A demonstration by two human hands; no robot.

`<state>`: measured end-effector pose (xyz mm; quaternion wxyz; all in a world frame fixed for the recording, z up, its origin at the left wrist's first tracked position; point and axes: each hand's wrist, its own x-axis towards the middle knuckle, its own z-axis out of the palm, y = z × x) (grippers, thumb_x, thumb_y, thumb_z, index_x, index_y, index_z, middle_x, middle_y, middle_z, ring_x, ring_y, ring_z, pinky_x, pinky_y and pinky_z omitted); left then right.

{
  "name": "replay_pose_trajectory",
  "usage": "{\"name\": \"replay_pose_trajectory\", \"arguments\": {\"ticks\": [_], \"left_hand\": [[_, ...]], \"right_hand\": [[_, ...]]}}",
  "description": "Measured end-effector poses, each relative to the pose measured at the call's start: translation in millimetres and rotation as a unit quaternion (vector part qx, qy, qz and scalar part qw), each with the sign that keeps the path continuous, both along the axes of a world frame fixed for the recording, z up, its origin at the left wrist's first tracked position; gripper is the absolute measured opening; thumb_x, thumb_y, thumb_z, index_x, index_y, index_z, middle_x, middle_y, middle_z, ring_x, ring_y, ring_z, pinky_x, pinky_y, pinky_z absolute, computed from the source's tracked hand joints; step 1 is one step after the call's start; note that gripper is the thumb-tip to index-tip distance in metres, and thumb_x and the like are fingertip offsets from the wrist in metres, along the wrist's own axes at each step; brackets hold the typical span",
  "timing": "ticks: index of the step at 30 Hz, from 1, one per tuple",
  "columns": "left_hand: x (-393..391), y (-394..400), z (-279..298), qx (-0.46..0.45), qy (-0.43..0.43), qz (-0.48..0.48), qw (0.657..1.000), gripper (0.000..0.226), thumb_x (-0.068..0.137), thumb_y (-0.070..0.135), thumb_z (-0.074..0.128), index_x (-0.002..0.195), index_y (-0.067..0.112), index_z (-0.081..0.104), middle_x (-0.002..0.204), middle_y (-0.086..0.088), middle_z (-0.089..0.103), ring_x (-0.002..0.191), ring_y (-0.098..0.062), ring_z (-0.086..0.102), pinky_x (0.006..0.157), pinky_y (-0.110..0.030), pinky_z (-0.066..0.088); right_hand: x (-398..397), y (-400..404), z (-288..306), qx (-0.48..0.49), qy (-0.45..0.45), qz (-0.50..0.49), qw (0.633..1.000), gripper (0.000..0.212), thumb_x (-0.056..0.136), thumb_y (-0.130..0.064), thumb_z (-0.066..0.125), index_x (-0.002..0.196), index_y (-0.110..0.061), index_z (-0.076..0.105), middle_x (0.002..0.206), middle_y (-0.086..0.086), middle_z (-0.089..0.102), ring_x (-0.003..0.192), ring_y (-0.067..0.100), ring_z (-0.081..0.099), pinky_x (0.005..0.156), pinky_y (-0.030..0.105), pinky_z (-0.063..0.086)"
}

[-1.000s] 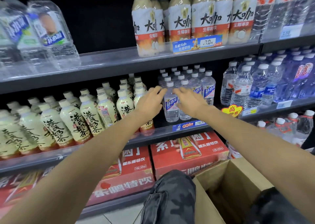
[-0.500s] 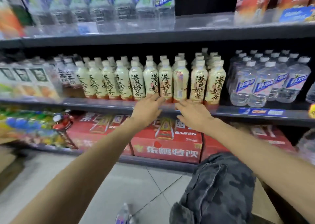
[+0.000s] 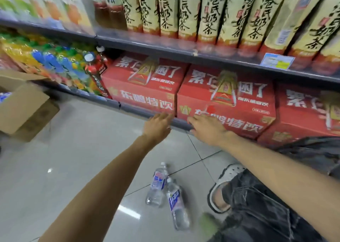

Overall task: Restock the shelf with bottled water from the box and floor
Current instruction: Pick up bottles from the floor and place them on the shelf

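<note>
Two water bottles lay on their sides on the pale tiled floor (image 3: 64, 168), caps pointing toward the shelving. The left water bottle (image 3: 157, 185) and the right water bottle (image 3: 177, 206) touched near their upper halves, the right one angled outward toward the bottom of the view. Both carried blue-and-white labels, and both lay clear of any hand.

The left hand (image 3: 158, 126) was stretched forward, palm down, fingers spread and holding nothing. The right hand (image 3: 207, 128) reached out beside it in the same way, fingers (image 3: 192, 121) splayed and empty, their tips in front of the lower edge of a red drink carton (image 3: 226, 101). Whether those tips actually touched the carton could not be told. The bottles lay well below and nearer the camera than both hands, roughly under the gap between the forearms, apart from every fingertip.

A second red drink carton (image 3: 143, 83) stood just left of the first on the bottom shelf. Above them, the shelf edge (image 3: 184, 55) carried a row of cream-coloured milk tea bottles (image 3: 207, 11) and a blue price tag (image 3: 276, 61). An open cardboard box (image 3: 24, 107) sat on the floor at far left. A knee in dark camouflage trousers (image 3: 257, 205) and a white sandal (image 3: 219, 186) showed at lower right, just beside the right bottle.
</note>
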<state>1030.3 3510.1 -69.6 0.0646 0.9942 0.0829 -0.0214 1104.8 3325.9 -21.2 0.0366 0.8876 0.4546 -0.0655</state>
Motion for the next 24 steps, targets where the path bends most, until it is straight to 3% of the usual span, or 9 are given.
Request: {"name": "replay_pose_trajectory", "arguments": {"ticks": [5, 12, 19, 24], "left_hand": [[-31, 18, -77, -0.032, 0.069, 0.023, 0.997, 0.047, 0.09, 0.034, 0.059, 0.135, 0.025, 0.045, 0.136, -0.001, 0.051, 0.121, -0.025, 0.051, 0.096, -0.04, 0.045], [-70, 19, -171, -0.096, 0.14, 0.062, 0.983, 0.051, 0.09, 0.037, 0.06, 0.135, 0.025, 0.041, 0.133, -0.002, 0.051, 0.116, -0.026, 0.054, 0.091, -0.04, 0.048], [-86, 13, -217, -0.165, 0.167, 0.114, 0.965, 0.059, 0.088, 0.037, 0.062, 0.14, 0.025, 0.036, 0.134, -0.004, 0.047, 0.116, -0.029, 0.053, 0.082, -0.038, 0.049], [-81, 10, -233, -0.203, 0.181, 0.136, 0.953, 0.061, 0.088, 0.04, 0.062, 0.14, 0.026, 0.034, 0.129, -0.005, 0.05, 0.115, -0.029, 0.054, 0.08, -0.041, 0.049]], "right_hand": [[-33, 17, -69, -0.069, 0.052, 0.009, 0.996, 0.033, 0.093, -0.017, 0.048, 0.126, -0.017, 0.046, 0.123, 0.002, 0.056, 0.113, 0.024, 0.055, 0.072, 0.035, 0.044], [-70, 32, -135, -0.109, 0.142, 0.026, 0.984, 0.036, 0.094, -0.02, 0.048, 0.129, -0.014, 0.044, 0.124, 0.006, 0.056, 0.115, 0.026, 0.053, 0.086, 0.038, 0.046], [-88, 35, -191, -0.168, 0.24, 0.024, 0.956, 0.033, 0.093, -0.021, 0.05, 0.125, -0.016, 0.042, 0.118, 0.006, 0.06, 0.106, 0.028, 0.058, 0.07, 0.035, 0.044], [-93, 37, -217, -0.202, 0.328, 0.01, 0.923, 0.047, 0.096, -0.026, 0.047, 0.141, -0.027, 0.034, 0.136, 0.004, 0.051, 0.116, 0.028, 0.054, 0.083, 0.035, 0.045]]}}
